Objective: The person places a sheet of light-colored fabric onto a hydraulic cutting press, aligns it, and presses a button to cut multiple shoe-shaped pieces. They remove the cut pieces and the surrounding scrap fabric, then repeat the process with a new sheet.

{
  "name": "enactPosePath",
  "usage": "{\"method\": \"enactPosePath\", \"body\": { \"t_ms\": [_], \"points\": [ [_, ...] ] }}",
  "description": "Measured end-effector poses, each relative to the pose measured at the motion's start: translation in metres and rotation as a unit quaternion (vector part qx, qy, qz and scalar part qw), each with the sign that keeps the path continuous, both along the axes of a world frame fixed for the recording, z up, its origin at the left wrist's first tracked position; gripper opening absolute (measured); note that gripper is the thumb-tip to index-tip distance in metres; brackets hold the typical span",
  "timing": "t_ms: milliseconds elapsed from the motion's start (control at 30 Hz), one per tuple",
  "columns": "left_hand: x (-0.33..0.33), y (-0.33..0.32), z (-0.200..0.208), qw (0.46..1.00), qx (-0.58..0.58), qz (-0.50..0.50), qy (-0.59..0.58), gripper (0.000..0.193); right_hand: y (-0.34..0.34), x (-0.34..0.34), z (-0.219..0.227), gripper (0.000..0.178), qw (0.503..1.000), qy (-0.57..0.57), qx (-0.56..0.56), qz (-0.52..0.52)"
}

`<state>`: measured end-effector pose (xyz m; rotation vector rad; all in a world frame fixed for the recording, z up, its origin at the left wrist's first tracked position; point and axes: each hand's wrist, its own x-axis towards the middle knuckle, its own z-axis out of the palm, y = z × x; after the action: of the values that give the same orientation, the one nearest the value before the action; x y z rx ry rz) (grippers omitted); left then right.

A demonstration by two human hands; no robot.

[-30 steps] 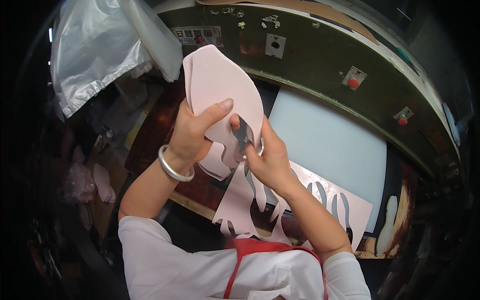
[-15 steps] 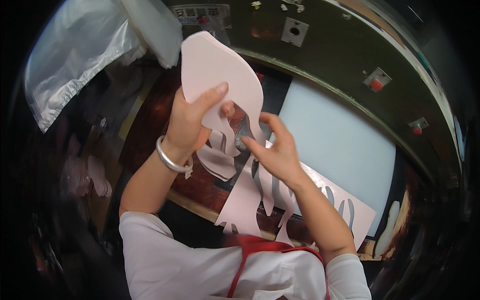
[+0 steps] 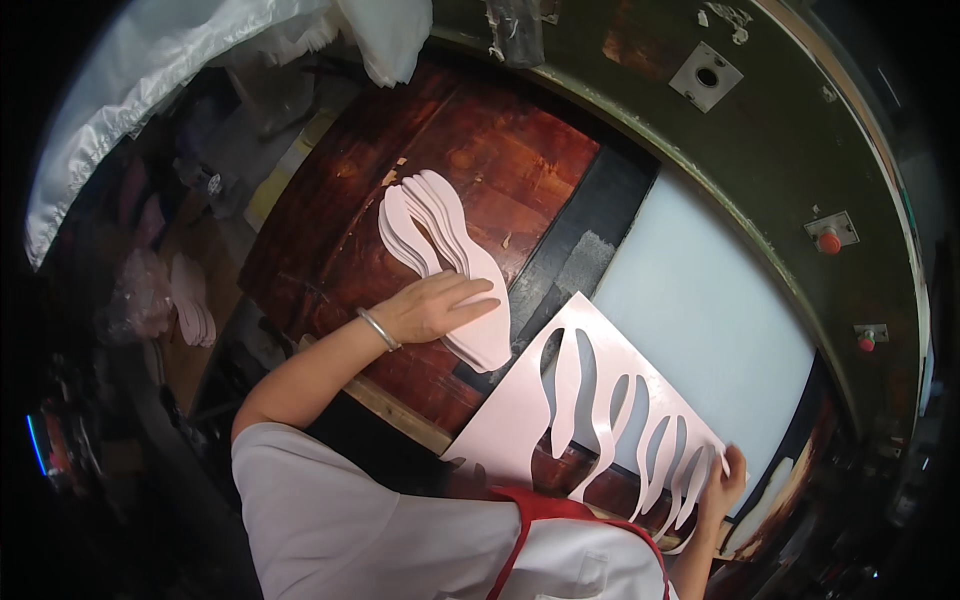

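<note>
Left hand (image 3: 432, 310) touches pink cutouts (image 3: 482, 265) — right hand (image 3: 725, 487) holds sheet (image 3: 510, 420)

You wear a white short-sleeved top (image 3: 430, 535) | your left sleeve (image 3: 285, 480) ends near the elbow | a red band (image 3: 548, 507) curves across your chest | a smooth silver bangle (image 3: 378, 330) circles the wrist of your bare left hand (image 3: 432, 307)

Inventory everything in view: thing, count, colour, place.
Stacked pieces: several, pale pink, on table
Perforated sheet: one, pale pink, lower centre
Table: one, brown, centre
Board: one, whitish, right
Machine: one, green, upper right
Buttons: two, red, right
Holed plate: one, grey, on machine
Plastic bags: uncountable, translucent, upper left
Farther pieces: uncountable, pink, left
Bangle: one, silver, centre left
Apron: one, red, bottom
Shirt: one, white, bottom
Left grip: one, bare, on stacked pieces
Right grip: one, bare, sheet's right end
</note>
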<state>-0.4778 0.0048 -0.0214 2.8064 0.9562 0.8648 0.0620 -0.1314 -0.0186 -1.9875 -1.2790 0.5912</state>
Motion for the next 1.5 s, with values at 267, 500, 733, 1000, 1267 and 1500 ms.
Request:
{"method": "enactPosePath", "body": {
  "t_ms": [267,500,733,1000,1267,1500],
  "points": [
    [0.014,-0.052,0.001,0.977,-0.059,0.159,0.131,0.063,-0.145,0.110,-0.008,0.043,0.942,-0.185,-0.161,-0.228],
    [0.123,-0.158,-0.014,0.882,-0.237,0.364,-0.182,0.050,-0.144,0.064,0.018,0.042,0.945,-0.102,-0.175,-0.256],
    [0.172,-0.256,0.001,0.740,-0.473,0.412,-0.245,0.039,-0.097,0.131,-0.017,0.052,0.992,0.081,-0.074,-0.061],
    [0.162,-0.432,0.052,0.644,-0.316,0.454,-0.528,0.027,-0.054,0.041,-0.013,0.049,0.959,0.243,-0.029,0.140],
    [0.062,-0.560,0.054,0.626,-0.191,0.437,-0.617,0.023,-0.084,-0.044,-0.008,0.046,0.892,0.371,0.014,0.259],
    [-0.080,-0.726,0.125,0.678,-0.024,0.564,-0.471,0.019,-0.194,-0.235,0.025,0.035,0.804,0.429,-0.003,0.413]
  ]
}}
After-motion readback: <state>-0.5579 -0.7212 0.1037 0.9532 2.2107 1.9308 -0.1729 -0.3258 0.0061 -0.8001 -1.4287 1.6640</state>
